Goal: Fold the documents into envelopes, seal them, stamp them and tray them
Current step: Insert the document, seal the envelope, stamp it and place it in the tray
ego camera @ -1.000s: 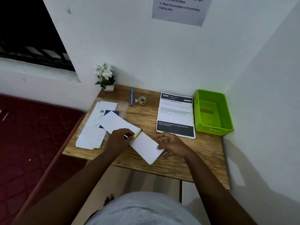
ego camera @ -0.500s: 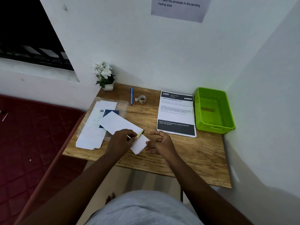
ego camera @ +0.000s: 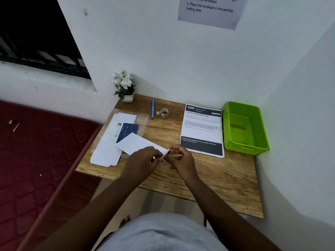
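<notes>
White envelope (ego camera: 139,144) lies flat on the wooden worktop (ego camera: 217,171), left of the printed document (ego camera: 202,130). Both hands meet at the envelope's near end: the left hand (ego camera: 143,161) pinches a small yellow-edged piece (ego camera: 165,155), and the right hand (ego camera: 181,157) curls its fingers onto it too. Right of the document stands a green tray (ego camera: 244,127).

The tabletop (ego camera: 226,178) is brown woodgrain. At its right end stands a bright green tray (ego camera: 233,140) with perforated walls; left of the tray lies a white sheet (ego camera: 201,124) with black bands and a white "2400". Farther left: a blue pen (ego camera: 153,108), white flowers (ego camera: 121,80) with green leaves, a navy card (ego camera: 127,132), a plain white envelope (ego camera: 135,143). Beside the tabletop, a dark red quilted mattress (ego camera: 36,169).
</notes>
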